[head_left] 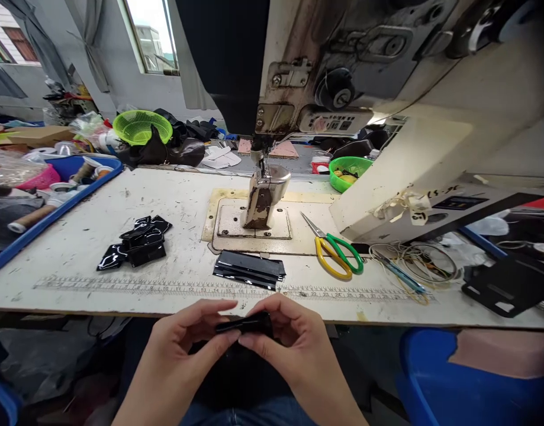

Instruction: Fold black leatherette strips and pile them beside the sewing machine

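Between my left hand [194, 334] and my right hand [285, 331] is a small glossy black strip [247, 323], held just in front of the table's near edge. Both thumbs press on its near side, and the fingers curl behind it; the strip looks bent or folded over at its right end. Beyond my hands a stack of flat black strips [249, 269] lies by the printed ruler. To the left is a loose pile of folded glossy black pieces [138, 241]. The post-bed sewing machine [265, 198] stands behind the stack, its needle above the post.
Scissors with yellow and green handles [338, 254] lie right of the machine's post. Farther right are tangled threads [416, 263] and a blue snipping tool [405, 277]. A blue tray [116, 168] of spools borders the left side, and green baskets [142, 127] stand behind.
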Demonstrator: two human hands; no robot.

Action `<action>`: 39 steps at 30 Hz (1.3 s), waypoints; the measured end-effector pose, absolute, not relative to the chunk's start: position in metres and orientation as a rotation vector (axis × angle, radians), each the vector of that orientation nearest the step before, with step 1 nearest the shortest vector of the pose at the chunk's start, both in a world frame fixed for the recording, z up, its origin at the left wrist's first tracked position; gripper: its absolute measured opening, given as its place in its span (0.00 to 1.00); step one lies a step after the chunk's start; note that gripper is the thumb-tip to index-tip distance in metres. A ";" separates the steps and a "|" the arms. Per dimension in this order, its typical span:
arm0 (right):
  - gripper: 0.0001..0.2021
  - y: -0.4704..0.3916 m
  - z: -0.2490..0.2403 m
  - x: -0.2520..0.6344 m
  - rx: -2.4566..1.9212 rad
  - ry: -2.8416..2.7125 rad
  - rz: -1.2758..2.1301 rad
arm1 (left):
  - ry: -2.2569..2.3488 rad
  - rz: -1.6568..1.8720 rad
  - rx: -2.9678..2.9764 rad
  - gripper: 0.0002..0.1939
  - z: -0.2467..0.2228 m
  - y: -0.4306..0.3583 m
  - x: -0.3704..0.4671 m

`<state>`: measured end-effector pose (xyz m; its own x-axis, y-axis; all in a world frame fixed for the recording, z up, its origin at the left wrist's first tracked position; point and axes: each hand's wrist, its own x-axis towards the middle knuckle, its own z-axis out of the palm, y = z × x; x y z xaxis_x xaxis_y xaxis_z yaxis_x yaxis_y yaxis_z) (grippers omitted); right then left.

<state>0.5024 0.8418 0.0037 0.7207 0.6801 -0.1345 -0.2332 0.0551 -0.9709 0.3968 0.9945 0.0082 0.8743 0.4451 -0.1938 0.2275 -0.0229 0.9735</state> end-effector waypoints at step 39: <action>0.16 0.858 -0.022 0.501 -1.128 -0.248 0.883 | 0.539 0.086 1.055 0.17 -0.011 0.996 0.416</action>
